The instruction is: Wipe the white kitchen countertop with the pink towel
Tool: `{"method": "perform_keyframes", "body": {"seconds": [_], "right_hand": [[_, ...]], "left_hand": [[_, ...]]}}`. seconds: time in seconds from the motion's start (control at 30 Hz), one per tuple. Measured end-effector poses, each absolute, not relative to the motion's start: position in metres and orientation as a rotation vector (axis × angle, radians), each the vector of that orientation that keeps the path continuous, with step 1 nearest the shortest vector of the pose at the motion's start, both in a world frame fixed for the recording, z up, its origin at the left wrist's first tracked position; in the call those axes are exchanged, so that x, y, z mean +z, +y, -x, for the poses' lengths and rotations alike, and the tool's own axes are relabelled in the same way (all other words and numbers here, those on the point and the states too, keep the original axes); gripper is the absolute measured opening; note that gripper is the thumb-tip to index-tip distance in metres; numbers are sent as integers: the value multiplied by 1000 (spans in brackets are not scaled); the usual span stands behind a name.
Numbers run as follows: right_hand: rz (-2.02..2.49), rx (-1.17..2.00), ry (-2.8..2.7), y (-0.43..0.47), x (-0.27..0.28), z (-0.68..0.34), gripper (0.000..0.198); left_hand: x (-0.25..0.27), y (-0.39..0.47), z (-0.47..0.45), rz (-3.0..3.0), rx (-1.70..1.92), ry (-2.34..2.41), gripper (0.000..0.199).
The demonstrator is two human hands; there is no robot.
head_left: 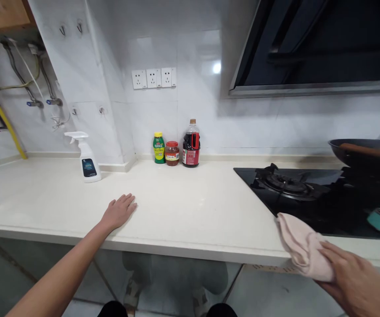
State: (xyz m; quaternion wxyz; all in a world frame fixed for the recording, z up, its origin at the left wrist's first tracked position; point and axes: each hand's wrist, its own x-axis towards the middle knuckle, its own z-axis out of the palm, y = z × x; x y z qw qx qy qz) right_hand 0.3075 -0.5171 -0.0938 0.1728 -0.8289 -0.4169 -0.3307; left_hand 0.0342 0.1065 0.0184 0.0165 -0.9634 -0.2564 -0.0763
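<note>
While the left hand [120, 210] is lying flat and empty on the bench [183, 207], well away from the hob [309, 198], the right hand [355, 277] is closing its grip on a pale pink cloth [300, 246]. Soft and crumpled, the cloth is stretching up-left from the grip, its free end touching the hob's near-left corner.

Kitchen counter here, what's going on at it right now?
A person stands at the cream stone countertop. Their left hand lies flat on it, palm down, holding nothing. Their right hand grips a crumpled pale pink cloth at the counter's front edge, touching the corner of the black glass gas hob. A white spray bottle stands farther back on the left, apart from both hands.
</note>
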Motion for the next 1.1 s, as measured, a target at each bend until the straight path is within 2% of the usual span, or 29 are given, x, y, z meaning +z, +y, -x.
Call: {"method": "perform_keyframes", "body": {"seconds": [0.17,0.23,0.4,0.6,0.83,0.93,1.07,1.1], "right_hand": [[2323,-1046,-1301,-410,-69,-231,49],[2334,-960,-1335,-359,-50,-190,50],[2235,-776,-1639,-253,-7,-114,40],[2119,-736,-1801,-181,10,-69,33],[2131,-715,-1751,-206,-1,-88,38],[2197,-726,-1653,-256,-13,-125,42],[2355,-833,-1494,-345,-29,-185,66],[2432,-876,-1440,-366,-32,-199,66]], "left_hand": [[18,105,-35,2991,-255,-793,56],[17,104,-35,2987,-258,-789,56],[16,102,-34,2979,-314,-772,52],[16,102,-32,2968,-332,-755,51],[15,106,-31,2996,-322,-760,51],[14,107,-32,3009,-322,-766,52],[13,107,-32,3021,-323,-770,53],[12,106,-33,3023,-326,-774,53]]}}
